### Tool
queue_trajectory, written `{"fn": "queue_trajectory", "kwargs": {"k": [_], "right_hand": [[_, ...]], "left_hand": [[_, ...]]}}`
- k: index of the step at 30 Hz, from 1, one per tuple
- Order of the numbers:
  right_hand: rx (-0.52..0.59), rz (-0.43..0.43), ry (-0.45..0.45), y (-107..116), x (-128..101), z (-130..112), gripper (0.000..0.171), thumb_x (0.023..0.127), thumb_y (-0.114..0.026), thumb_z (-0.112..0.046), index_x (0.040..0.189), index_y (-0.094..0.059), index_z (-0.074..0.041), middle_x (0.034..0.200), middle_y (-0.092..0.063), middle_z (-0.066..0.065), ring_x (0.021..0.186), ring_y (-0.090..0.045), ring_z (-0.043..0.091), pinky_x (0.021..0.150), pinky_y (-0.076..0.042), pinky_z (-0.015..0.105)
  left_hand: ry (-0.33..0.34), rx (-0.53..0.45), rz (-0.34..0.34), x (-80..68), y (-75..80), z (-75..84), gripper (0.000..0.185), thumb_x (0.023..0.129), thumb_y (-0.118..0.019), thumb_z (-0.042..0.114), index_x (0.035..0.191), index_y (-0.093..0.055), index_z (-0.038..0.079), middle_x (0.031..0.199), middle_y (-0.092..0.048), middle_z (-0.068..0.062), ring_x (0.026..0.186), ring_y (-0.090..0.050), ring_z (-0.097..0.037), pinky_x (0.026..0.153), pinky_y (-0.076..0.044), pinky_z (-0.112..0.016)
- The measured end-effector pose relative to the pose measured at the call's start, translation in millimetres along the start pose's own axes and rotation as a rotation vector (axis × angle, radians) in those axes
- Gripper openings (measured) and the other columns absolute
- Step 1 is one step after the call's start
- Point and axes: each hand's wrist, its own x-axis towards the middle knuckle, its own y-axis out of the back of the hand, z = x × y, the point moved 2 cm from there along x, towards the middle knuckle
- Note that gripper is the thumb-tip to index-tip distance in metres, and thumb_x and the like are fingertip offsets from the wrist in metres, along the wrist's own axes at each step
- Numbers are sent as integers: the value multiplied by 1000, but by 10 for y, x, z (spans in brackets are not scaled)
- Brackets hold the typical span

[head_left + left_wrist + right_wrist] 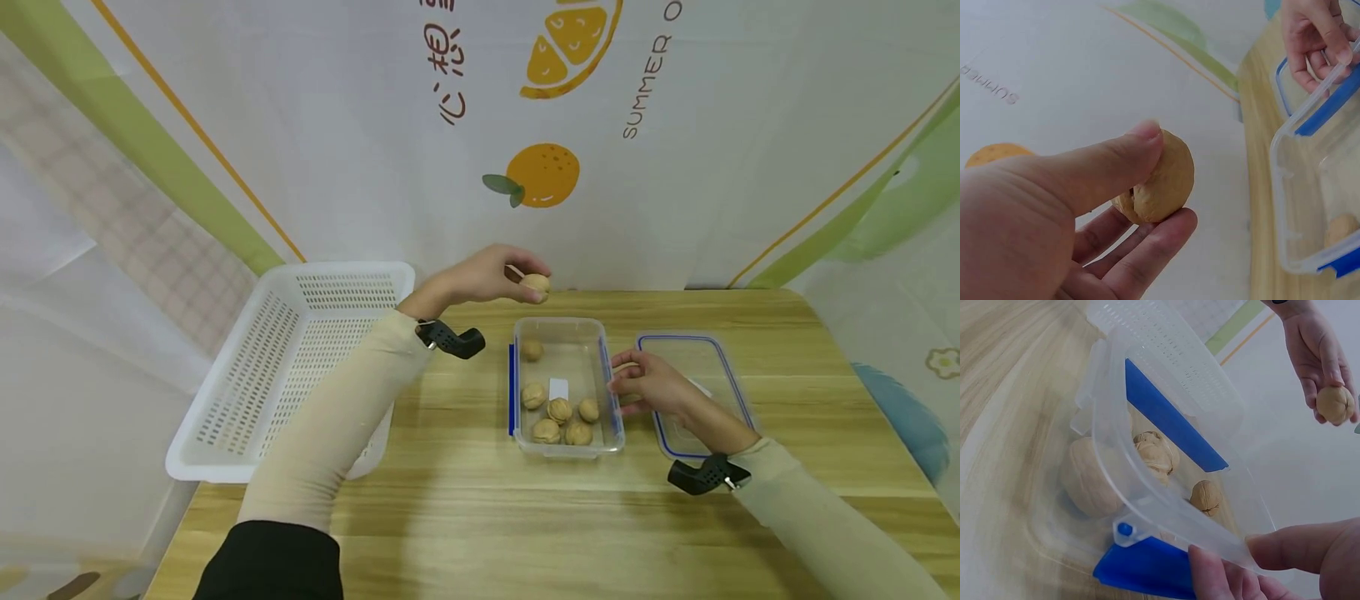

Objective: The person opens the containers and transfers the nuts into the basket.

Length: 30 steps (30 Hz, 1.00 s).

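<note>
Backdrop: white printed cloth with an orange, a lemon slice and lettering hangs behind and beside the work area.
Table: light wood-grain table carries everything; the cloth falls away at its far edge.
Basket: white perforated basket sits at the left edge of the table, overhanging it, just left of the left forearm.
Container: clear rectangular container with blue side clips stands mid-table, long axis running away from the person; six walnuts lie inside, most bunched at the near end.
Lid: clear lid with blue rim lies flat just right of the container, partly under the right hand.
Left hand: left hand is raised above the table, thumb and fingers pinched round one walnut.
Right hand: right hand rests at the container's right wall, thumb and fingertips clamped on its rim; right wrist view shows that wall pulled up slightly.
Key relation: held walnut hangs just beyond and above the container's far end, slightly left of centre; the open box lies toward the person and below. The left hand is the nearer one.
Walnut: walnut is roundish, pale tan, with a wrinkled shell and a visible seam; whole and uncracked as far as shown.
</note>
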Motion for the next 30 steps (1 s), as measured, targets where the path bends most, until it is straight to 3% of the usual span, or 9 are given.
{"fn": "queue_trajectory", "kwargs": {"k": [6, 12, 19, 30], "right_hand": [[0, -1, 5, 7, 2, 5, 43, 100, -58, 1, 135, -36, 10, 99, -59, 6, 88, -63, 15, 74, -62, 36], [-10, -2, 6, 6, 7, 18, 44, 100, -58, 1, 136, -35, 10, 100, -60, 7, 89, -63, 15, 75, -62, 37], [2, -4, 7, 0, 7, 11, 45, 101, -58, 1, 138, -34, 11, 100, -59, 7, 88, -63, 15, 75, -62, 37], [31, -6, 0, -11, -17, -1, 47, 100, -59, 2, 138, -34, 11, 97, -58, 5, 82, -62, 14, 72, -62, 35]], "left_hand": [[5, 7, 47, -157, 185, -30, 42, 96, -74, 14, 135, -63, 5, 137, -61, -8, 124, -58, -24, 106, -47, -33], [40, -19, 95, -331, 368, -94, 44, 95, -74, 14, 137, -62, 7, 136, -60, -8, 117, -64, -27, 97, -53, -39], [69, -63, 163, -515, 548, -176, 45, 93, -76, 10, 136, -63, 7, 127, -63, -10, 103, -67, -23, 87, -56, -32], [107, -109, 265, -838, 806, -338, 45, 94, -75, 11, 136, -61, 4, 131, -60, -9, 106, -66, -19, 97, -50, -33]]}}
